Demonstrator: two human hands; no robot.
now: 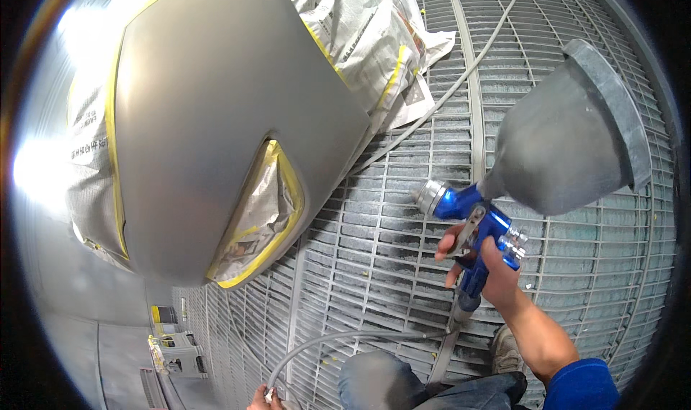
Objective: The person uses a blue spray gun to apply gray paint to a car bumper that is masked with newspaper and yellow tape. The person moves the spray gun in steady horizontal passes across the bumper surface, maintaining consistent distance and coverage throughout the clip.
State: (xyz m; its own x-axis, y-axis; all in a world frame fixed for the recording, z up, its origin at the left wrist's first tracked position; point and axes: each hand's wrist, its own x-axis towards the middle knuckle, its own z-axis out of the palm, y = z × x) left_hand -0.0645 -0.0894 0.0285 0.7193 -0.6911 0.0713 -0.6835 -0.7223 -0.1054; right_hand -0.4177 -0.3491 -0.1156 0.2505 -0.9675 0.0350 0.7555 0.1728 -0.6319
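My right hand (497, 269) is wrapped round the handle of a blue spray gun (489, 226), fingers at its trigger. On top of the gun sits a large grey paint cup (565, 136), tilted to the right. The gun's silver nozzle (430, 195) points left toward a grey bumper-like car panel (216, 122), some way apart from it. A grey air hose (338, 338) runs from below the handle to my left hand (266, 399), which is closed on it at the lower edge; part of that hand is cut off.
Newspaper (353, 35) and yellow masking tape (111, 122) border the panel, and more masking covers its opening (263, 208). Metal floor grating (367, 251) lies beneath. Another hose (468, 71) crosses the grating behind. My knee (381, 381) and shoe (506, 349) show at the bottom.
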